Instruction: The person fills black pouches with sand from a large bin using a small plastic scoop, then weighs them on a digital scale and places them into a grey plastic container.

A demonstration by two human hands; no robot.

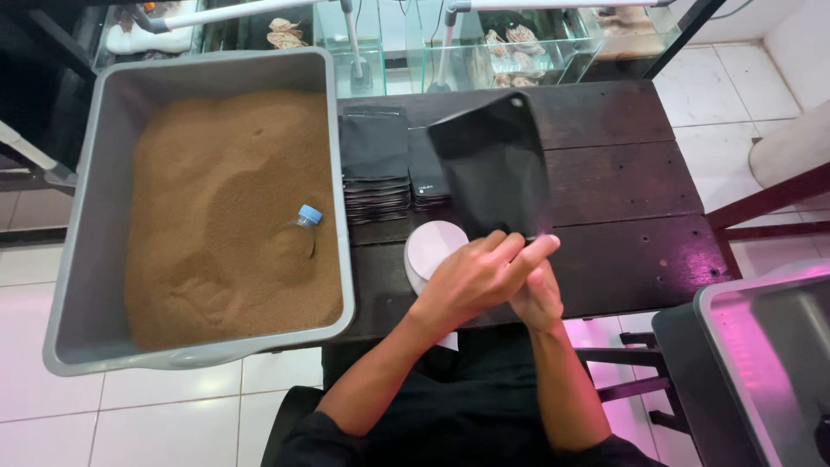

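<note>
We record both hands gathered over the near edge of the dark wooden slatted table (605, 164), working the bottom edge of a flat black stand-up pouch (493, 164) that rises tilted toward twelve o'clock. The left hand (471, 281) lies over the right, its fingers extended and pressed along the pouch's lower edge; the right hand (538, 298) sits beneath, curled, apparently pinching that same edge, though its fingertips are largely covered and we cannot confirm the grip. At nine o'clock of the hands stands a small round white scale (432, 246), bare on top. Stacks of matching black pouches (376, 160) lie at eleven o'clock. Farther toward nine o'clock sits a large grey plastic tub (82, 199) of tan granular sand, with a clear plastic bottle with a blue cap (307, 220) half buried in it. We judge the step in hand to be opening or shaping the pouch; any following move would call for a firm hold on it.
</note>
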